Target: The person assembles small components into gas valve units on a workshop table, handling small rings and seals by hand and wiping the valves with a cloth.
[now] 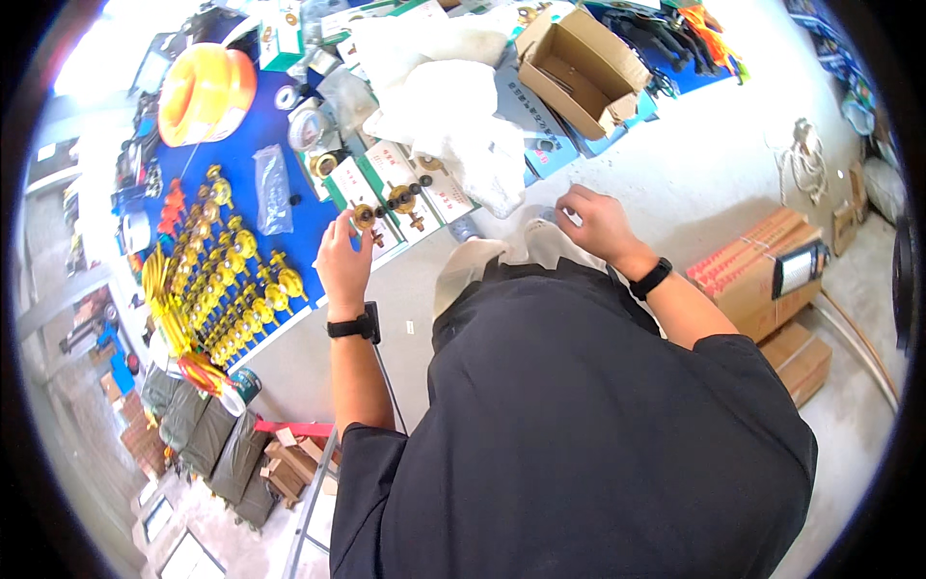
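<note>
At the table's near edge, my left hand has its fingers bent around the left side of a brass regulator. Just right of it, a second brass regulator with black ends lies on white and green boxes. My right hand hovers off the table's front edge, fingers loosely curled and apart, with nothing visible in it. To the left of my left hand, several yellow and brass regulators stand in rows on the blue table top.
White plastic bags and an opened cardboard box sit farther back. An orange ring-shaped roll stands at the far left, near a clear plastic bag. Strapped cartons rest on the floor at right.
</note>
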